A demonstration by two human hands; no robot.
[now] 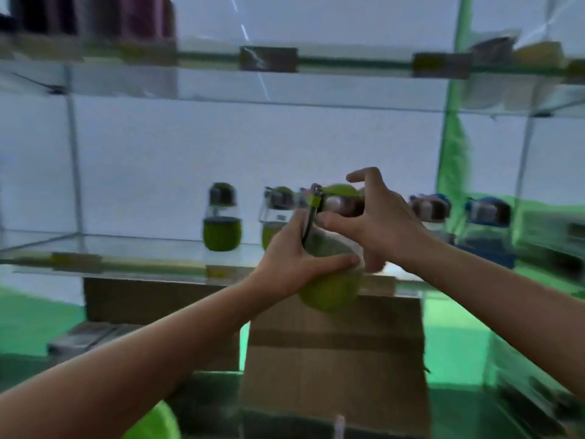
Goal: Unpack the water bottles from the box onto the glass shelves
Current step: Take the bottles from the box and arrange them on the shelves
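A: Start at the hands. What are they doing?

B: The left hand (294,261) is wrapped round the belly of a green water bottle (330,280), thumb across the front. The right hand (380,223) is at the cap end: its thumb presses near the neck and its fingers curl over the far side of the lid, with the forefinger lifted clear. So both are clamped on the same bottle, which hangs in the air in front of the lower glass shelf (126,264), above the cardboard box (335,359).

A: How would you expect it to handle?

B: Light, I'd judge, since it looks empty. The clear upper part could be glass or hard plastic, so I'd treat it as breakable, and smooth enough to slip. The green lower sleeve looks the surest place to hold; the lid has a clasp and a dark strap, which I would not trust to carry it.

A: And its looks?

B: Rounded, squat, green below, clear above, with a domed green cap. The picture is blurred, so finer detail is lost.

A: Beyond the hands?

B: Two matching green bottles (221,217) stand upright on that shelf, with blue-capped bottles (489,213) further right. Dark cups (95,17) sit on the upper shelf (348,63).
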